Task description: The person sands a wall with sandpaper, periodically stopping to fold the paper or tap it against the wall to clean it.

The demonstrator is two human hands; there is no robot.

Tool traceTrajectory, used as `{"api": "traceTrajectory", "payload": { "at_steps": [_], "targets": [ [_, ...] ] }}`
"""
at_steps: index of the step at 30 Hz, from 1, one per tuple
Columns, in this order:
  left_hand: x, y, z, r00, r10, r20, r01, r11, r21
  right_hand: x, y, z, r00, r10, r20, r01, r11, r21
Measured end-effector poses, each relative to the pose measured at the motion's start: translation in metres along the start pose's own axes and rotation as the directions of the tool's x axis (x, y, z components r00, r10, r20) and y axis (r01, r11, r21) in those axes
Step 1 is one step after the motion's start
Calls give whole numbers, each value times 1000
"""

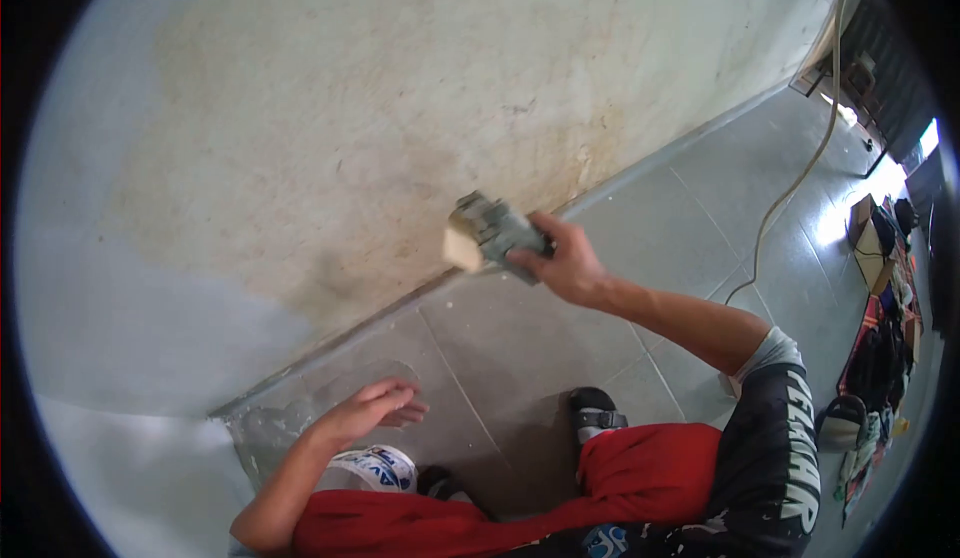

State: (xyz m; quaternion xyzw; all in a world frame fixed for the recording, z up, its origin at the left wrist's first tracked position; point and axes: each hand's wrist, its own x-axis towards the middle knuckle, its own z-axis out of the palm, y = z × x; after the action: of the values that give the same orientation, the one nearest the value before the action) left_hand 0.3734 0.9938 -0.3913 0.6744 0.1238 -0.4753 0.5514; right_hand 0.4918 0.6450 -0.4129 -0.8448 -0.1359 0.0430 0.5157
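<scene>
My right hand (568, 260) grips a wide paintbrush (497, 230), its body grey and blotched and its end cream-coloured, slightly blurred. The brush is in front of the lower part of the stained, yellowish wall (420, 108). Toward the lower left, my left hand (372, 408) hangs with its fingers loosely extended and nothing in them. Just below that hand, partly hidden by the forearm, stands a white bucket (385, 468) with blue lettering. A smooth bluish-white area (190, 328) covers the wall's left side.
Grey floor tiles (520, 348) run along the wall's base, with whitish smears (275, 428) near the left corner. A pale cable or hose (790, 193) trails over the floor at right. Boxes, clothes and bags (880, 338) lie along the far right.
</scene>
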Motion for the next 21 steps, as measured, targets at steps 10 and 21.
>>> {"api": "traceTrajectory", "payload": {
  "at_steps": [10, 21],
  "targets": [
    [-16, -7, 4, 993, -73, -89, 70, 997, -42, 101, 68, -52, 694, -99, -714, 223, 971, 82],
    [-34, 4, 2, 959, -102, -263, 87, 994, -68, 108, 88, -39, 415, -546, -728, 269, 838, -475]
  ]
}}
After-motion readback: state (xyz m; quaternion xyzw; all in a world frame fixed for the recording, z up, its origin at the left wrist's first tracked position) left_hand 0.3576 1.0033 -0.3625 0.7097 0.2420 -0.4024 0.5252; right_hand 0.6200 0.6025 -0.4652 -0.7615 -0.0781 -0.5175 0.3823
